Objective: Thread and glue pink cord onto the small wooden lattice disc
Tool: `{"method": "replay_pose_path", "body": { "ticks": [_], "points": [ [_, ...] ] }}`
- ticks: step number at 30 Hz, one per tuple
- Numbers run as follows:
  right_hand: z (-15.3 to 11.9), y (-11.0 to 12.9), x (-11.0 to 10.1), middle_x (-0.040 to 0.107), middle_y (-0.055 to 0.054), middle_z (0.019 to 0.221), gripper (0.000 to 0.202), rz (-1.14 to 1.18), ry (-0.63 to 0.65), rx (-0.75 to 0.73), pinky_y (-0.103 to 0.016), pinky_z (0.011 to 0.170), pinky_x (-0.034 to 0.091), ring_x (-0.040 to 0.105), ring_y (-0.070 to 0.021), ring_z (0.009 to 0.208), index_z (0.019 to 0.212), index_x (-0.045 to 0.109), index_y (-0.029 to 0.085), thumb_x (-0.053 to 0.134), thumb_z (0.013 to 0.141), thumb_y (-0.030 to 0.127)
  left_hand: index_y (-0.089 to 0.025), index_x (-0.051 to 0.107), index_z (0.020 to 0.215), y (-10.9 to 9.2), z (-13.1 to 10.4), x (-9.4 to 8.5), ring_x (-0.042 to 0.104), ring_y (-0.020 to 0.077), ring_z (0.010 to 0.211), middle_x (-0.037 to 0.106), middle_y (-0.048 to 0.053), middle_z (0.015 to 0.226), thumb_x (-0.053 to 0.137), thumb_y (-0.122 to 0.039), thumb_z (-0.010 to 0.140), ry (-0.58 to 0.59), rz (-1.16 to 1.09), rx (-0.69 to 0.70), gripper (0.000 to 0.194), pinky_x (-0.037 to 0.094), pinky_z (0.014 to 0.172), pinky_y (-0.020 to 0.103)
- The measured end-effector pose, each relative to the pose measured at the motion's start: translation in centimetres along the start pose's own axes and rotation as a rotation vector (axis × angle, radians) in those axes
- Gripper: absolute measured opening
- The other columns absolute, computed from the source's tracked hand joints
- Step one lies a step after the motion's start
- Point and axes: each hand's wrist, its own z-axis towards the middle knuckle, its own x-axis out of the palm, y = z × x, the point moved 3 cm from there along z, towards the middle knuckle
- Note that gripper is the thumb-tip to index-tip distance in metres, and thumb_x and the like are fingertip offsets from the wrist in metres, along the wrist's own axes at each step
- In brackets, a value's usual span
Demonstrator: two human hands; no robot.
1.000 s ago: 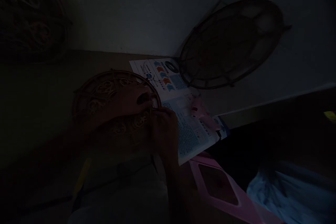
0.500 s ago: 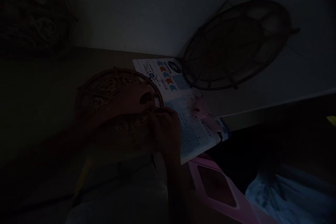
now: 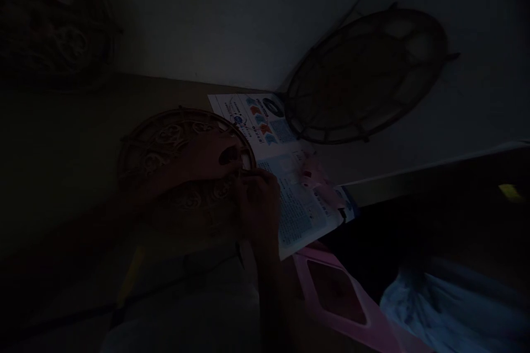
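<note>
The scene is very dark. A round brown frame (image 3: pixel 163 135) with curled scrollwork inside and short pegs round its rim lies on the table. My left hand (image 3: pixel 213 157) reaches across it, fingers bent and closed at the right part of the rim. My right hand (image 3: pixel 259 198) is closed in a pinch just beside those fingertips. Whatever sits between the fingers is too small and dim to make out. Under the frame's right side lies a printed sheet (image 3: pixel 296 215), with a pink object (image 3: pixel 317 176) with a dark tip resting on it.
A similar round frame (image 3: pixel 368 77) leans against the wall at the right. Another scrollwork round piece (image 3: pixel 53 33) stands at the upper left. Below the sheet is a pink plastic piece (image 3: pixel 360 309) with a rectangular opening. Pale blue cloth (image 3: pixel 430 309) lies at the lower right.
The view has shifted slightly, so the things at the right sit a little further left. Both hands stay at the frame's rim, with hardly any movement.
</note>
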Motion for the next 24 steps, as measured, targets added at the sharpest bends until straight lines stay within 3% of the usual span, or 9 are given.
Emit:
{"method": "replay_pose_path", "body": {
  "ticks": [8, 11, 17, 24],
  "points": [
    [0.4, -1.0, -0.6, 0.068, -0.013, 0.113, 0.030, 0.068, 0.031, 0.045, -0.053, 0.098, 0.050, 0.064, -0.0297, 0.111, 0.082, 0.075, 0.022, 0.058, 0.090, 0.045, -0.017, 0.067, 0.098, -0.3, 0.1, -0.1, 0.066, 0.0260, 0.096, 0.071, 0.009, 0.106, 0.068, -0.047, 0.090, 0.055, 0.025, -0.035, 0.032, 0.047, 0.084, 0.036],
    [0.3, -1.2, -0.5, 0.069, -0.012, 0.112, 0.027, 0.042, 0.010, 0.014, -0.051, 0.097, 0.051, 0.065, -0.0286, 0.109, 0.082, 0.075, 0.022, 0.060, 0.088, 0.044, -0.016, 0.068, 0.103, -0.3, 0.0, -0.1, 0.066, 0.0278, 0.099, 0.070, 0.010, 0.111, 0.068, -0.045, 0.088, 0.067, 0.061, -0.044, 0.032, 0.047, 0.085, 0.037],
    [0.2, -1.1, -0.4, 0.068, -0.011, 0.112, 0.029, 0.002, -0.014, 0.001, -0.048, 0.094, 0.053, 0.065, -0.0278, 0.107, 0.083, 0.076, 0.022, 0.062, 0.088, 0.046, -0.016, 0.065, 0.095, -0.3, -0.3, 0.0, 0.065, 0.0256, 0.093, 0.070, 0.010, 0.103, 0.065, -0.038, 0.089, 0.052, 0.069, 0.007, 0.023, 0.045, 0.081, 0.034],
    [0.2, -1.1, -0.4, 0.068, -0.011, 0.111, 0.029, -0.002, -0.010, 0.013, -0.048, 0.094, 0.052, 0.065, -0.0281, 0.107, 0.084, 0.077, 0.023, 0.066, 0.085, 0.049, -0.016, 0.065, 0.104, 0.1, -0.4, 0.2, 0.065, 0.0270, 0.098, 0.071, 0.011, 0.109, 0.065, -0.044, 0.093, 0.042, 0.014, 0.044, 0.030, 0.046, 0.083, 0.036]
  ]
}}
